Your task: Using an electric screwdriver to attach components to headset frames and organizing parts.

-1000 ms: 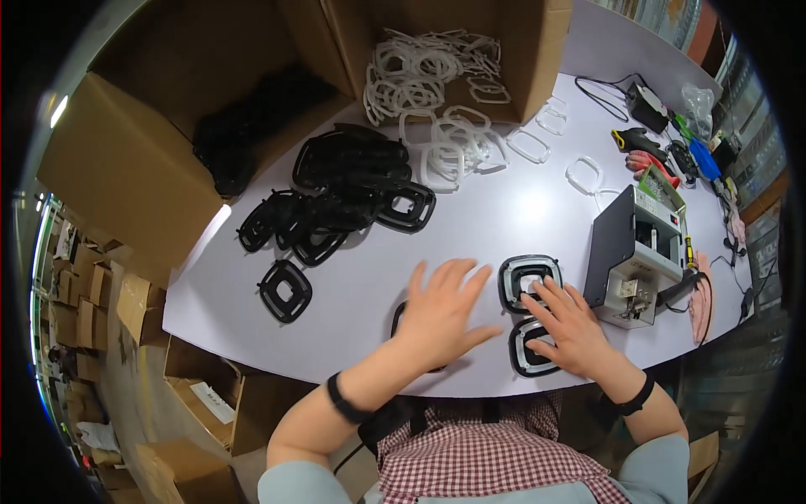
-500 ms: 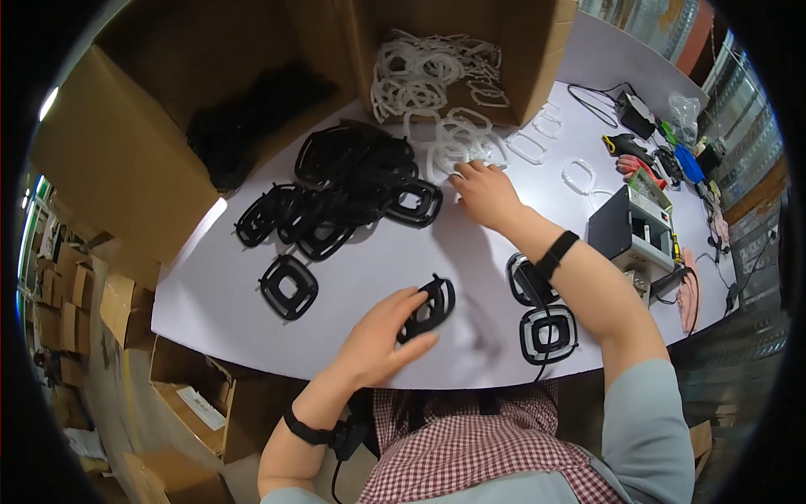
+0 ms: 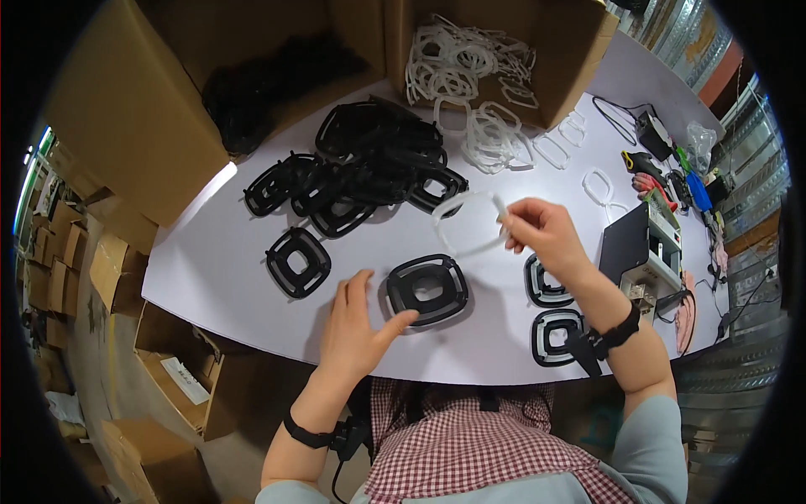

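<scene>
A white rounded-square plastic ring (image 3: 468, 249) is pinched at its right side between the fingers of my right hand (image 3: 541, 235), held above the table. Below it, a black rounded-square plastic frame (image 3: 405, 288) with a central opening lies on the tabletop. My left hand (image 3: 351, 329) is beside that frame, fingers apart, the thumb tip at its lower left edge; whether it touches is hard to tell. Two black frames with white rings in them, one (image 3: 557, 338) nearer me, lie by my right forearm. Another single black frame (image 3: 298, 262) rests farther left.
Black frames (image 3: 369, 164) are heaped at the back middle. White rings (image 3: 495, 139) spill from a cardboard box (image 3: 571, 63) beside them. A larger box (image 3: 126, 101) with dark parts stands at the back left. A grey device (image 3: 642, 252) and tools sit on the right.
My right hand has drawn back from the white pile with one ring. My left hand has let go of the black frame, which now lies flat, and has moved slightly left.
</scene>
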Tool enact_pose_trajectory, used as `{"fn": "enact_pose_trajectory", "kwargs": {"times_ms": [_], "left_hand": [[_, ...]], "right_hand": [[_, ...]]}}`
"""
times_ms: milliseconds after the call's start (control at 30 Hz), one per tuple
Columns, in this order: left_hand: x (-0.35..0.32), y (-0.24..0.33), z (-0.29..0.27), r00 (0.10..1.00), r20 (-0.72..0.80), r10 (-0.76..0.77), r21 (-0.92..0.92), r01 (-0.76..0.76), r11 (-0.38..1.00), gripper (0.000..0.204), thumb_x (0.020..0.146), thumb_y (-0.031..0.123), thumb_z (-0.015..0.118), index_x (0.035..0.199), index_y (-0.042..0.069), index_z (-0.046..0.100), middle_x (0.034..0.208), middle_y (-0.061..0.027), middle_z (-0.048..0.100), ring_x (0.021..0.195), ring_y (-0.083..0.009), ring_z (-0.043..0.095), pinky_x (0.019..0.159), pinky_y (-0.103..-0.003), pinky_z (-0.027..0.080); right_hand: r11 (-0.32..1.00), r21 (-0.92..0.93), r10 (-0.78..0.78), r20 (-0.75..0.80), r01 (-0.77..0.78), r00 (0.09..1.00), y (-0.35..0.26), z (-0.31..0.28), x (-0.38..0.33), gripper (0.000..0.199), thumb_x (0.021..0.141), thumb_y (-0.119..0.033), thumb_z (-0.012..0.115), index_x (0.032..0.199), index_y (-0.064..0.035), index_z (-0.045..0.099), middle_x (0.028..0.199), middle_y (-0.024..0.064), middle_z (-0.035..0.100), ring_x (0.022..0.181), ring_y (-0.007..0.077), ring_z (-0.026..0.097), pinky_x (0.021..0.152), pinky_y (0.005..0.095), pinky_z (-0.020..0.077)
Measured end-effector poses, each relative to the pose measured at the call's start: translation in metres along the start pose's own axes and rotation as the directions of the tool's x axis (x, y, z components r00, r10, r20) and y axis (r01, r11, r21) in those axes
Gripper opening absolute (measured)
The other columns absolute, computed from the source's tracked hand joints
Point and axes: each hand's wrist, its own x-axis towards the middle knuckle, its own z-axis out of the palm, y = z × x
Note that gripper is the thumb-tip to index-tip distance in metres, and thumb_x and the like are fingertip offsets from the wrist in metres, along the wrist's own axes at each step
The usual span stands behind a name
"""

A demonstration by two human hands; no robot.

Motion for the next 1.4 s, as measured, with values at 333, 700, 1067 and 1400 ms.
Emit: {"fn": "enact_pose_trajectory", "kwargs": {"times_ms": [333,700,1067,1400], "left_hand": [[0.033,0.029,0.024,0.964,0.073,0.256,-0.106,-0.248,0.963,0.062,0.072,0.019,0.086,0.128,0.006,0.063,0.117,-0.0134,0.06,0.109,-0.0327,0.061,0.09,-0.04,0.052],[-0.015,0.026,0.012,0.836,0.15,0.528,0.145,-0.547,0.824,0.11,0.063,0.052,0.091,0.152,0.011,0.042,0.148,-0.0131,0.047,0.138,-0.0378,0.043,0.117,-0.057,0.03],[-0.002,0.011,0.039,0.847,0.17,0.504,-0.117,-0.491,0.864,0.097,0.071,0.041,0.09,0.147,0.0,0.045,0.144,-0.0196,0.052,0.129,-0.0379,0.053,0.109,-0.049,0.042],[-0.004,0.017,0.034,0.857,0.198,0.476,-0.108,-0.464,0.879,0.082,0.072,0.03,0.088,0.141,0.002,0.053,0.141,-0.0167,0.053,0.126,-0.037,0.053,0.107,-0.048,0.045]], "right_hand": [[0.995,0.101,0.028,-0.059,-0.022,0.998,0.003,-0.005,-0.028,0.02,0.101,-0.016,0.066,0.108,0.0026,0.068,0.087,0.0048,0.068,0.071,0.0104,0.066,0.064,0.0225,0.0527],[0.957,0.099,0.27,0.035,-0.272,0.962,0.009,-0.005,-0.072,0.019,0.1,-0.017,0.067,0.105,0.0015,0.067,0.082,0.0032,0.066,0.067,0.0088,0.067,0.06,0.0211,0.0532],[0.869,0.132,0.469,0.094,-0.478,0.878,0.04,0.039,-0.1,0.018,0.097,-0.014,0.07,0.101,0.0008,0.062,0.079,0.0055,0.067,0.065,0.0133,0.069,0.057,0.0242,0.0556],[0.741,-0.668,0.212,0.145,-0.063,0.966,0.029,0.042,-0.096,0.015,0.09,-0.018,0.071,0.098,-0.0085,0.063,0.077,0.0049,0.068,0.067,0.0277,0.068,0.061,0.0398,0.053]]}}
